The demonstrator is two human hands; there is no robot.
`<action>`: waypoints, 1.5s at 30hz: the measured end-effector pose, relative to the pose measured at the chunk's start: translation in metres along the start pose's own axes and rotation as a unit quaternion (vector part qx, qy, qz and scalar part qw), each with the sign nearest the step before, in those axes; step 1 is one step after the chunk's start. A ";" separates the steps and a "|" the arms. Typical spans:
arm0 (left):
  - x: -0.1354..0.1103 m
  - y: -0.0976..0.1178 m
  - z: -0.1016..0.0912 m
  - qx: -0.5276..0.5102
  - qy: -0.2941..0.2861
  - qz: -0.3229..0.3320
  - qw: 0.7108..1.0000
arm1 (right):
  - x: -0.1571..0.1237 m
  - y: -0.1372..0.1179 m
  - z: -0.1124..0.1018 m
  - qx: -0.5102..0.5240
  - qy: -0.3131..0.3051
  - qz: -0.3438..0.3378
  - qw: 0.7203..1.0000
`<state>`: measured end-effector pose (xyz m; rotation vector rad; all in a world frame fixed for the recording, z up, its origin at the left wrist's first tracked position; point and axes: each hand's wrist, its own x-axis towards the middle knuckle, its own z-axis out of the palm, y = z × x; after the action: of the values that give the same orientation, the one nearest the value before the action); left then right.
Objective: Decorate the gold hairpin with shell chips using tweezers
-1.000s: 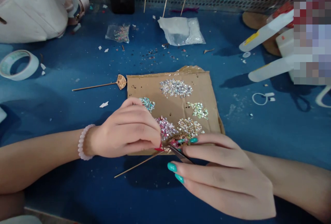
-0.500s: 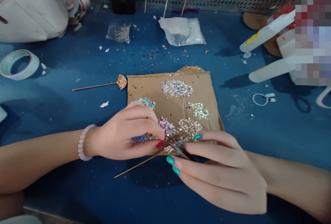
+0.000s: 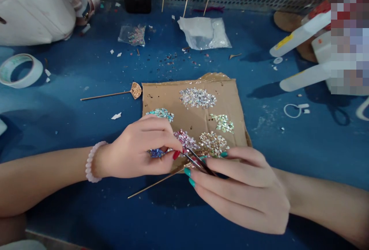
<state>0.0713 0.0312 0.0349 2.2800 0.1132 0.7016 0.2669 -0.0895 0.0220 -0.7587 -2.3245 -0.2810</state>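
Note:
My right hand (image 3: 245,188) grips a pair of dark tweezers (image 3: 198,162), their tips reaching up and left to the fingertips of my left hand (image 3: 144,146). Thumb and forefinger of that left hand are pinched together over the cardboard (image 3: 170,88); whatever lies between them is too small to make out. Below the tweezers, a hair stick (image 3: 157,184) with a thin gold shaft rests with its ornate head at the cardboard's near edge, partly covered by my right fingers. Piles of pink gems (image 3: 186,140), champagne gems (image 3: 213,143) and blue gems (image 3: 156,153) lie close around the hands.
Farther back on the cardboard are silver gems (image 3: 197,98), green gems (image 3: 223,123) and turquoise gems (image 3: 161,114). Another hair stick (image 3: 136,90) lies left of it. Around stand a tape roll (image 3: 37,71), a bag (image 3: 34,11), plastic packets (image 3: 204,32) and white tubes (image 3: 305,77).
My right hand has shifted slightly left and up with the tweezers. My left fingertips have moved up a little, still pinched by the tweezer tips. The hair stick's shaft stays in place.

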 end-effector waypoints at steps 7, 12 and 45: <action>-0.001 -0.002 0.000 0.007 -0.001 0.001 1.000 | 0.003 0.000 -0.002 0.010 -0.010 0.024 1.000; -0.001 -0.003 -0.001 0.009 -0.011 0.014 1.000 | 0.002 0.000 -0.002 0.015 -0.004 0.023 1.000; 0.004 -0.002 -0.003 -0.227 -0.062 -0.090 0.968 | 0.002 -0.014 -0.005 0.057 0.008 0.107 0.993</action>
<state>0.0737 0.0356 0.0369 1.8390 0.0885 0.4331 0.2601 -0.1017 0.0274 -0.9342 -2.2004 -0.0591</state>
